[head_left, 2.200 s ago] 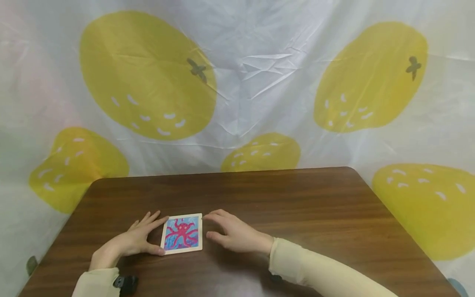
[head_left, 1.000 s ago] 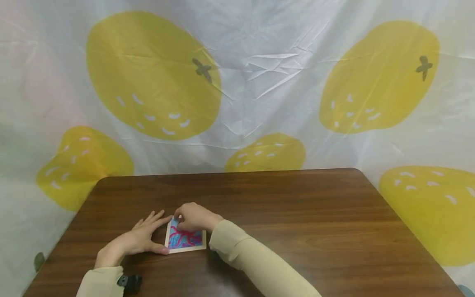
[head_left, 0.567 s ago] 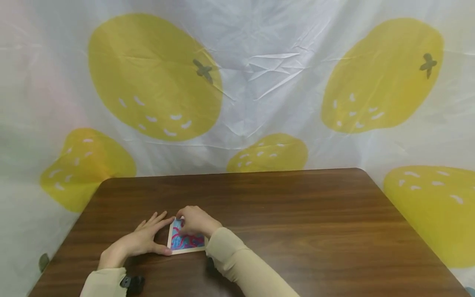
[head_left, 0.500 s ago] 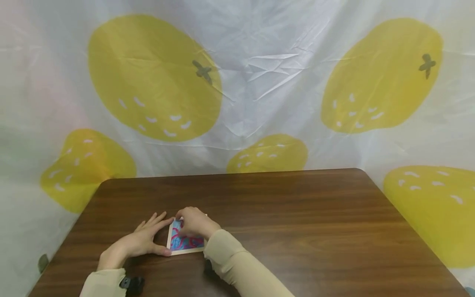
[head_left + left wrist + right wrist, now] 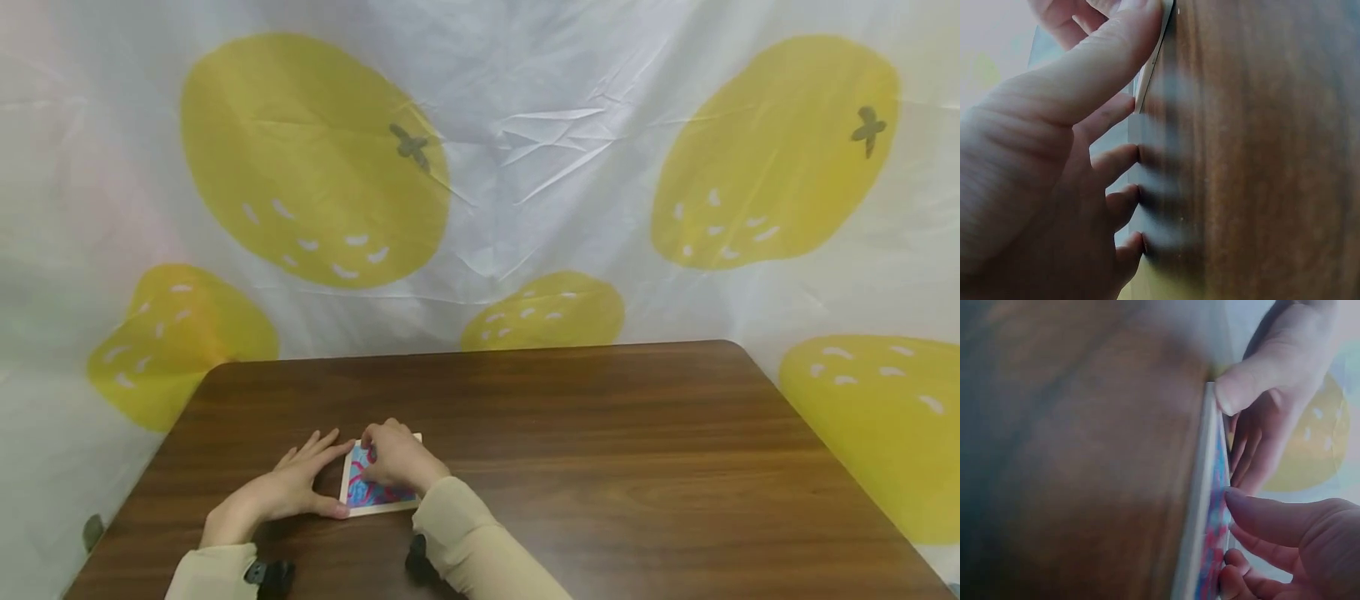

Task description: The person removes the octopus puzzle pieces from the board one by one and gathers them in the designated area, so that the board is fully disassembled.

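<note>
A flat square octopus picture [image 5: 362,487], pink on blue with a white border, lies on the brown table. My left hand [image 5: 277,492] is spread at its left side, with thumb at the near left corner and forefinger at the far left corner; the other fingertips rest on the table, as the left wrist view shows. My right hand [image 5: 401,458] is over the picture and hides its upper right part. In the right wrist view its thumb [image 5: 1266,519] and bent fingers touch the picture's face; I cannot tell whether they pinch anything.
The wood-grain table [image 5: 600,467] stretches right and back from the hands. Behind it hangs a white cloth [image 5: 495,208] printed with large yellow fruit. Black wrist cameras sit by both cuffs, the left one [image 5: 273,577] close above the table.
My right hand has moved left from beside the picture onto it, its fingers bending over the face. Over the last half second it barely shifts. My left hand keeps its place at the left edge.
</note>
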Motion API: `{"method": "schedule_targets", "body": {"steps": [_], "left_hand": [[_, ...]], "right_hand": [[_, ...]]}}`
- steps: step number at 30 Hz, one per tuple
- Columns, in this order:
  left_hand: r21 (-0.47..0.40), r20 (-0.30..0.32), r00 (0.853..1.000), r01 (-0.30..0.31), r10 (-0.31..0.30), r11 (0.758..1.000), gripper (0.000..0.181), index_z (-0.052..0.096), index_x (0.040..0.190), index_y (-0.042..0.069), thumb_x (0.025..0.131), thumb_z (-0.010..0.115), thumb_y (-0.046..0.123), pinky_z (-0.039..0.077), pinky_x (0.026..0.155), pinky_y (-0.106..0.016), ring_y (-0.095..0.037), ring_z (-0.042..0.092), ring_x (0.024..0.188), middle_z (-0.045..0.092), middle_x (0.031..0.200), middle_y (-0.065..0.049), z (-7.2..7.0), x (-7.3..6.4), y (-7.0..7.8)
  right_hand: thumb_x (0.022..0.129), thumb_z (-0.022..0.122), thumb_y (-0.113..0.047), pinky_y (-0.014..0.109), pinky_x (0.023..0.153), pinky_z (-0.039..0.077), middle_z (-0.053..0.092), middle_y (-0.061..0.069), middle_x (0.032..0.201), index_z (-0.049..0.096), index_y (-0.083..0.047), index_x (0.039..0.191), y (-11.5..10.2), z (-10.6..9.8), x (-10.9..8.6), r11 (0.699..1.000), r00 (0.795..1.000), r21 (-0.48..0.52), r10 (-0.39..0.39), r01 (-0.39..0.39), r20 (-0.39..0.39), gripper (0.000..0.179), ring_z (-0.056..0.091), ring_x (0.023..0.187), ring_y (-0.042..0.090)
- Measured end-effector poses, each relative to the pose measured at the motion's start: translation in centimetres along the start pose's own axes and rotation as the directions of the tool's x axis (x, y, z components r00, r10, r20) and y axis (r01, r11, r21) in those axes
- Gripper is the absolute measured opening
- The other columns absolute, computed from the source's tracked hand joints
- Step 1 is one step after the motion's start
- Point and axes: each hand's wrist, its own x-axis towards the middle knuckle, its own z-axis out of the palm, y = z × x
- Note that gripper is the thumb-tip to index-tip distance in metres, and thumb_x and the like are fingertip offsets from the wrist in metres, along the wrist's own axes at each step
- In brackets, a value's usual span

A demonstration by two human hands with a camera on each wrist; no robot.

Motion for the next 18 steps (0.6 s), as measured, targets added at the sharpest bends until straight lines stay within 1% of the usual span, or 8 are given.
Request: {"method": "schedule_targets", "body": {"steps": [3,6,9,12,15,16,18], "left_hand": [[-0.005,0.002,1.0,0.009,-0.009,1.0,0.098,0.033,0.152,0.005,0.076,0.08,0.047,-0.004,0.108,-0.071,-0.053,-0.005,0.142,0.011,0.157,-0.03,0.0,-0.1,0.1],[-0.006,0.001,1.0,0.006,-0.006,1.0,0.097,0.034,0.151,0.005,0.076,0.08,0.046,-0.004,0.108,-0.07,-0.053,-0.004,0.142,0.012,0.157,-0.029,-0.1,0.0,0.3],[-0.001,0.004,1.0,-0.004,0.004,1.0,0.097,0.034,0.151,0.005,0.076,0.08,0.046,-0.003,0.108,-0.07,-0.053,-0.003,0.142,0.012,0.157,-0.03,0.0,0.1,0.3],[-0.003,-0.006,1.0,-0.02,0.02,1.0,0.098,0.035,0.15,0.004,0.075,0.081,0.046,-0.003,0.107,-0.071,-0.054,-0.003,0.141,0.012,0.156,-0.031,0.1,0.2,0.1],[-0.005,-0.022,0.999,-0.028,0.028,1.0,0.098,0.035,0.151,0.006,0.075,0.08,0.049,-0.004,0.107,-0.071,-0.054,-0.003,0.141,0.012,0.157,-0.031,0.3,0.3,-0.3],[-0.003,-0.024,0.999,-0.03,0.03,1.0,0.098,0.035,0.151,0.007,0.075,0.079,0.05,-0.004,0.107,-0.071,-0.054,-0.003,0.141,0.012,0.157,-0.031,0.4,0.3,-0.6],[-0.009,-0.03,0.999,-0.029,0.029,1.0,0.098,0.036,0.151,0.01,0.074,0.079,0.052,-0.004,0.107,-0.071,-0.053,-0.003,0.141,0.012,0.157,-0.03,0.6,0.3,-1.0]], "right_hand": [[0.08,0.082,-0.024,0.033,0.092,0.049,0.058,0.002,0.114,0.068,-0.015,0.113,-0.2,0.2,-0.3,1.0,0.999,0.003,-0.01,0.01,-0.033,0.037,0.054,0.109,0.018],[0.08,0.082,-0.024,0.031,0.085,0.051,0.058,0.002,0.106,0.068,-0.012,0.11,-0.4,0.1,-0.5,1.0,0.998,-0.006,-0.006,0.006,-0.067,0.035,0.055,0.102,0.018],[0.079,0.083,-0.025,0.029,0.078,0.05,0.056,0.0,0.099,0.067,-0.012,0.107,-0.5,0.2,-0.6,1.0,0.997,-0.023,0.012,-0.014,-0.074,0.035,0.053,0.095,0.017],[0.079,0.083,-0.027,0.027,0.077,0.049,0.055,-0.001,0.097,0.067,-0.013,0.106,-0.5,0.2,-0.6,0.999,0.996,-0.036,0.023,-0.026,-0.08,0.034,0.052,0.092,0.015],[0.08,0.082,-0.028,0.026,0.073,0.048,0.054,-0.001,0.093,0.069,-0.013,0.091,-0.4,0.1,-0.6,0.998,0.997,-0.057,0.004,-0.008,-0.079,0.023,0.051,0.089,0.015],[0.08,0.082,-0.029,0.026,0.071,0.047,0.053,-0.001,0.092,0.067,-0.013,0.085,-0.4,0.2,-0.6,0.998,0.997,-0.065,0.0,-0.005,-0.076,0.022,0.051,0.087,0.015],[0.081,0.082,-0.03,0.026,0.068,0.046,0.051,-0.002,0.089,0.063,-0.014,0.081,-0.4,0.2,-0.7,0.998,0.998,-0.061,0.001,-0.005,-0.066,0.024,0.049,0.085,0.015]]}}
